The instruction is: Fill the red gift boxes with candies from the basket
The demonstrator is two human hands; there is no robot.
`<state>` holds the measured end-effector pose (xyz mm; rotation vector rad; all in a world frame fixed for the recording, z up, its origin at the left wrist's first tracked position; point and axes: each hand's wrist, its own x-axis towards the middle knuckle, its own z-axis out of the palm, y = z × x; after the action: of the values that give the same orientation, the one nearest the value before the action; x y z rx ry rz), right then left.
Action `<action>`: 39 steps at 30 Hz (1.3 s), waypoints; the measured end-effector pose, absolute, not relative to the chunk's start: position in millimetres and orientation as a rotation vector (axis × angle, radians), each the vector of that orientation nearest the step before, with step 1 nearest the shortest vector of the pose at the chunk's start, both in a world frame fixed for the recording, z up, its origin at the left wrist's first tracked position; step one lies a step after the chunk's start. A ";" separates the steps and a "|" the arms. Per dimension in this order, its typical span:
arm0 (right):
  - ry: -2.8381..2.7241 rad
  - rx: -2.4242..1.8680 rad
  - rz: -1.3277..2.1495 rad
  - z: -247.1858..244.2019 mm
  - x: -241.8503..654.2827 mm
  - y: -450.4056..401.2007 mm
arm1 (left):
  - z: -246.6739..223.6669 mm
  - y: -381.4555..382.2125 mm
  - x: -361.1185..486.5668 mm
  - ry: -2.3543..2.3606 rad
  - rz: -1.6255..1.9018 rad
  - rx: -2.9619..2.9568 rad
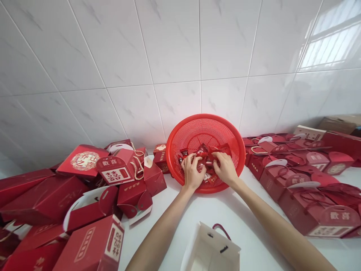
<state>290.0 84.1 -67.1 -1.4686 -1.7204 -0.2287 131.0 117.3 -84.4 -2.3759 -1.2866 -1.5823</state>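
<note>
A round red plastic basket [205,119] leans tilted against the wall, with shiny red wrapped candies [207,177] lying in its lower part. Inside it, my left hand [193,170] curls its fingers on the candies at the left. My right hand [225,167] pinches at a red wrapper on the right side of the pile, close to the left hand. The exact pieces under the fingertips are partly hidden. Below the basket, between my forearms, stands an open gift box [213,250] with a white inside and a dark red cord handle.
Red gift boxes [87,241] are heaped on the left, some open, some with rope handles. Rows of closed red boxes [307,203] with cords fill the right side. A brown carton [335,123] sits at the far right. The white tiled wall [177,56] rises behind the white table [163,222].
</note>
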 end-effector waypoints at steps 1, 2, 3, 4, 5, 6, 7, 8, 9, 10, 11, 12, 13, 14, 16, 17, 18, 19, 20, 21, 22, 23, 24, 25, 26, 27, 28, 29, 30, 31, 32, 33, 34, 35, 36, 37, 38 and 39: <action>-1.713 -1.468 -0.217 -65.9 292.8 84.6 | -82.1 116.7 130.8 -1.219 -1.595 -2.414; -1.706 -1.471 -0.198 -64.9 295.2 85.1 | -80.2 115.9 130.7 -1.150 -1.591 -2.470; -1.699 -1.475 -0.174 -64.1 297.2 85.4 | -78.8 115.1 130.7 -1.091 -1.573 -2.535; -1.693 -1.482 -0.147 -63.5 298.8 85.7 | -78.1 114.3 130.9 -1.048 -1.539 -2.607; -1.690 -1.488 -0.121 -63.3 299.8 85.9 | -78.0 113.5 131.2 -1.018 -1.488 -2.681; -1.692 -1.495 -0.098 -63.5 300.2 86.0 | -78.4 112.8 131.7 -1.000 -1.424 -2.751; -1.696 -1.503 -0.081 -63.9 300.2 86.0 | -79.1 112.0 132.3 -0.991 -1.349 -2.813; -1.704 -1.512 -0.072 -64.6 299.7 85.9 | -80.0 111.3 133.1 -0.993 -1.268 -2.860; -1.719 -1.522 -0.067 -65.4 298.9 85.5 | -80.9 110.5 134.0 -1.004 -1.180 -2.891; -1.739 -1.536 -0.061 -66.2 297.8 85.0 | -81.6 109.6 135.0 -1.022 -1.089 -2.907; -1.763 -1.553 -0.049 -67.0 296.7 84.3 | -81.9 108.6 136.0 -1.052 -1.007 -2.901; -1.787 -1.576 -0.034 -67.6 295.6 83.3 | -81.8 107.5 137.1 -1.091 -0.935 -2.879; -1.807 -1.603 -0.019 -68.1 294.6 82.1 | -81.3 106.3 138.2 -1.134 -0.878 -2.847; -1.822 -1.633 -0.008 -68.5 293.7 80.7 | -80.4 105.1 139.2 -1.180 -0.839 -2.810; -1.839 -1.693 -0.010 -68.8 292.2 77.6 | -78.3 103.1 140.8 -1.266 -0.815 -2.738; -1.846 -1.718 -0.021 -68.7 291.5 76.0 | -77.4 102.4 141.3 -1.299 -0.827 -2.705; -1.854 -1.736 -0.031 -68.6 290.9 74.3 | -76.8 102.0 141.7 -1.322 -0.845 -2.677; -1.862 -1.749 -0.037 -68.3 290.2 72.8 | -76.7 101.9 141.9 -1.340 -0.866 -2.651; -1.868 -1.760 -0.039 -67.9 289.5 71.3 | -76.9 102.0 142.0 -1.354 -0.882 -2.628; -1.871 -1.770 -0.038 -67.3 288.8 69.8 | -77.6 102.2 142.0 -1.371 -0.888 -2.609; -1.875 -1.777 -0.034 -66.4 288.1 68.5 | -78.4 102.6 142.0 -1.391 -0.880 -2.594; -1.885 -1.781 -0.029 -65.3 287.4 67.1 | -79.4 103.1 141.8 -1.416 -0.860 -2.583; -1.901 -1.781 -0.024 -64.0 286.8 65.9 | -80.2 103.5 141.6 -1.443 -0.827 -2.579; -1.927 -1.781 -0.020 -62.4 286.3 64.7 | -80.7 103.8 141.2 -1.470 -0.787 -2.581; -1.963 -1.780 -0.017 -60.6 286.0 63.6 | -80.9 104.1 140.8 -1.495 -0.744 -2.589; -2.001 -1.783 -0.011 -58.7 286.0 62.6 | -80.6 104.2 140.3 -1.516 -0.705 -2.599; -2.036 -1.788 -0.002 -56.7 286.3 61.8 | -79.9 104.2 139.7 -1.531 -0.671 -2.613; -2.067 -1.794 0.014 -54.7 287.0 61.3 | -79.0 104.1 139.0 -1.541 -0.646 -2.625; -2.094 -1.794 0.034 -52.9 288.3 61.2 | -77.8 104.1 138.3 -1.546 -0.632 -2.634; -2.121 -1.784 0.056 -51.2 290.1 61.3 | -76.6 104.1 137.6 -1.550 -0.626 -2.638; -2.150 -1.763 0.080 -49.9 292.6 61.7 | -75.4 104.3 136.8 -1.549 -0.624 -2.642; -2.183 -1.735 0.111 -49.1 295.5 62.3 | -74.3 104.8 135.9 -1.545 -0.621 -2.649; -2.222 -1.701 0.148 -48.7 298.7 63.2 | -73.4 105.5 134.9 -1.540 -0.618 -2.661; -2.263 -1.668 0.189 -48.8 302.0 64.1 | -72.5 106.5 133.8 -1.533 -0.617 -2.677; -2.299 -1.640 0.227 -49.4 305.1 65.0 | -71.7 107.7 132.5 -1.521 -0.618 -2.698; -2.330 -1.620 0.253 -50.3 307.6 65.7 | -70.9 109.1 130.9 -1.499 -0.620 -2.727; -2.353 -1.608 0.262 -51.5 309.3 66.3 | -69.9 110.6 129.3 -1.471 -0.620 -2.759; -2.369 -1.601 0.249 -52.8 309.9 66.6 | -68.9 111.9 127.5 -1.441 -0.618 -2.791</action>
<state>309.9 66.6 -52.8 -1.6009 -2.3687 0.2493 127.5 111.9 -68.9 -2.7906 -1.4407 -0.6179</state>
